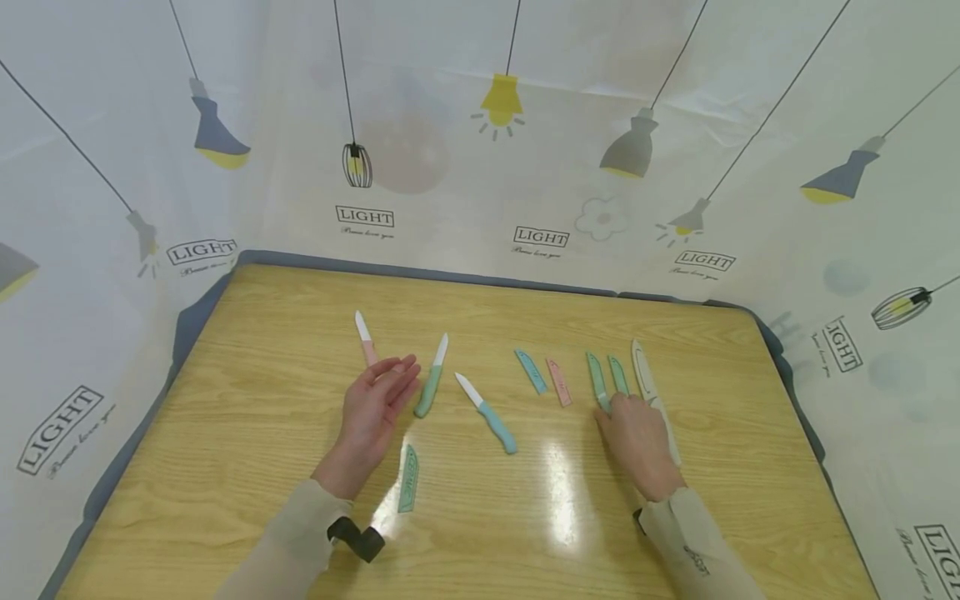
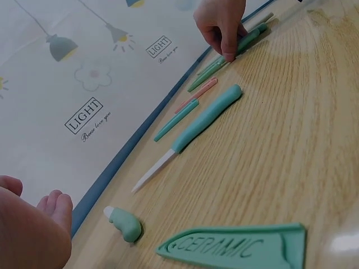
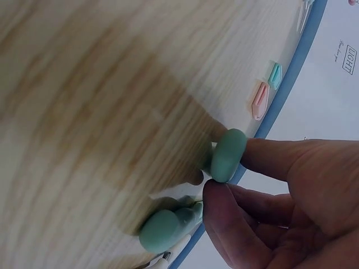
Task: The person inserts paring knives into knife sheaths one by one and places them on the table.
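My right hand (image 1: 637, 433) pinches the green handle (image 3: 229, 156) of a small knife between thumb and fingertips; a green sheath (image 1: 596, 375) covers its blade. A second green handle (image 3: 160, 231) lies beside it, its own green sheath (image 1: 618, 375) pointing away. To the right is a long cream-white knife (image 1: 643, 371). My left hand (image 1: 375, 408) is held over the left of the table, fingers loosely bent and nothing in them. It overlaps a pink-handled knife (image 1: 363, 327) with a bare white blade. Nearby lie a bare green-handled knife (image 1: 430, 390) and a bare blue-handled knife (image 1: 495, 427).
A blue sheath (image 1: 531, 372) and a pink sheath (image 1: 558, 382) lie mid-table. Nearer me is a green sheath (image 1: 408, 479), marked CERAMIC in the left wrist view. The wooden table (image 1: 262, 400) meets a lamp-printed sheet (image 1: 450, 225) at its back and sides.
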`<action>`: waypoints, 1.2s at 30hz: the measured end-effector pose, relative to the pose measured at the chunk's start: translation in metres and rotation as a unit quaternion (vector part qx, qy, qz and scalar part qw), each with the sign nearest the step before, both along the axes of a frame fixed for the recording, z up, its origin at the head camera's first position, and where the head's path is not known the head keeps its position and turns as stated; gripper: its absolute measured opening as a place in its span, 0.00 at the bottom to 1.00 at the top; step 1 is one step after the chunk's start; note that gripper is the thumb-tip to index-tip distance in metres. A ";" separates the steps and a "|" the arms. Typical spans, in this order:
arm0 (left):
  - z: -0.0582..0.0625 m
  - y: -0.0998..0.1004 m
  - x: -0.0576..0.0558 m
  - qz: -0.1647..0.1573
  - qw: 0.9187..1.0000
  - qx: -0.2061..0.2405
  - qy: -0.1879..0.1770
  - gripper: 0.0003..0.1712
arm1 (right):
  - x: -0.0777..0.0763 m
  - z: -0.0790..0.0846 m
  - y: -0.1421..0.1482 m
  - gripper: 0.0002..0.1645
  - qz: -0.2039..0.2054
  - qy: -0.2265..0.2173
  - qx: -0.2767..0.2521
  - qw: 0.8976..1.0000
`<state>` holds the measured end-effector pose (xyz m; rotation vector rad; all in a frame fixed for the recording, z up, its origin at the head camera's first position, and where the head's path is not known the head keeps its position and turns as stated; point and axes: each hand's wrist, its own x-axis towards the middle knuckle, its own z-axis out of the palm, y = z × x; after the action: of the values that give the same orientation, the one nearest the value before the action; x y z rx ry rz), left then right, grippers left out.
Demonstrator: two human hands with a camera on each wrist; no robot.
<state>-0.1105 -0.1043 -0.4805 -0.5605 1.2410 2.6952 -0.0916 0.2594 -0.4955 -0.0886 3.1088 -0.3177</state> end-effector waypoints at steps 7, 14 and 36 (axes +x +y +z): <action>0.000 -0.003 0.000 0.002 1.000 0.000 0.003 0.16 | 0.000 -0.001 0.000 0.25 -0.005 -0.002 -0.003 1.000; 0.002 -0.008 -0.002 0.005 1.000 -0.022 0.003 0.11 | 0.003 0.004 0.001 0.21 -0.004 -0.003 -0.006 1.000; 0.008 -0.014 -0.013 -0.038 0.968 -0.233 0.080 0.23 | 0.014 0.023 -0.001 0.23 -0.042 0.074 -0.063 0.994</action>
<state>-0.1232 -0.1183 -0.4727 -0.3330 1.9177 2.4234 -0.0773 0.2585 -0.4721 0.0196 3.2416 -0.5336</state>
